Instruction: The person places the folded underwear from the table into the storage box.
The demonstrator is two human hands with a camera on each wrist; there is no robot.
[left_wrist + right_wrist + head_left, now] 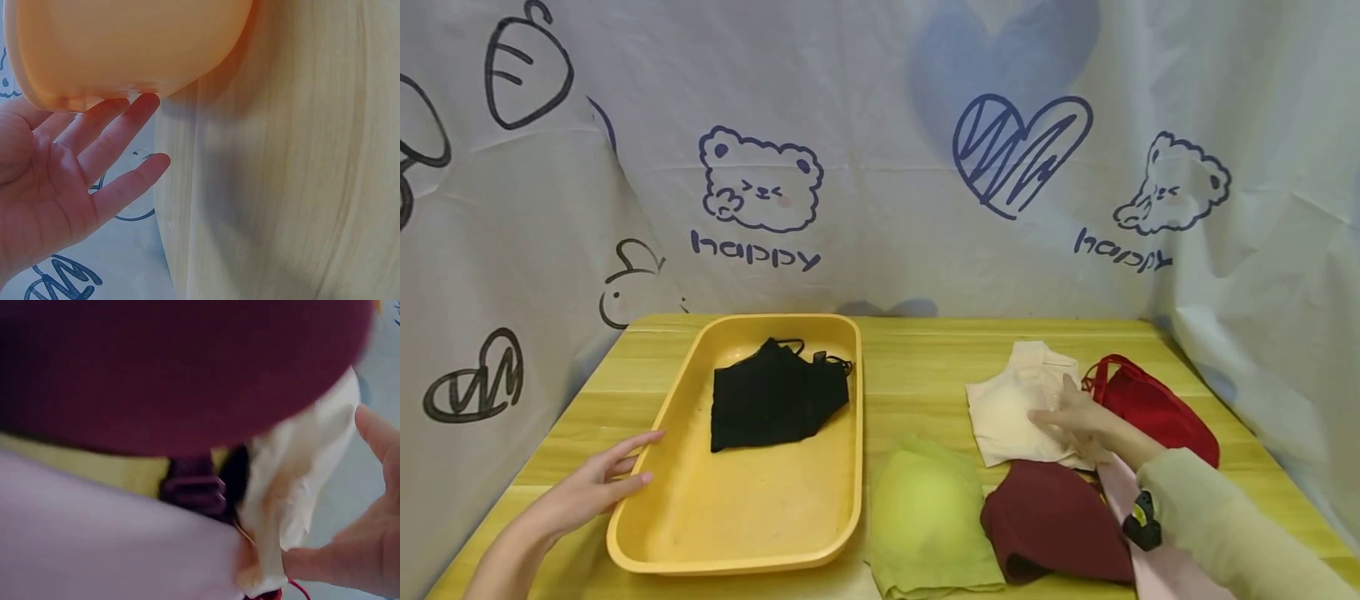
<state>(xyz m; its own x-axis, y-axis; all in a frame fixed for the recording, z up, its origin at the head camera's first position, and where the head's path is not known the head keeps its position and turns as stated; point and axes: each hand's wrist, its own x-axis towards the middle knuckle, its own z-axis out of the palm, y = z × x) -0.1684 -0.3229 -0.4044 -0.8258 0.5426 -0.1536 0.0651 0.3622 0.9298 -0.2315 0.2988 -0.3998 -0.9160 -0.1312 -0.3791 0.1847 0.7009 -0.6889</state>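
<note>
My left hand (576, 492) is at the left side of a yellow tray (737, 533), fingers spread and extended. In the left wrist view, fingertips (147, 103) lie against the tray's outer wall. A black bra (778, 396) lies folded inside the tray, toward its far end. At the right, my right hand (1086, 421) reaches over a cream bra (1011, 408) with its fingers spread. The right wrist view shows one of its fingertips (297, 562) right at the cream fabric. A red bra (1157, 408) lies just beyond this hand.
A lime green bra (928, 517) lies beside the tray, with a maroon bra (1052, 521) to its right. Pink fabric (1165, 567) passes under my right sleeve. A white curtain (880, 208) with drawings hangs behind the wood-grain table (917, 367).
</note>
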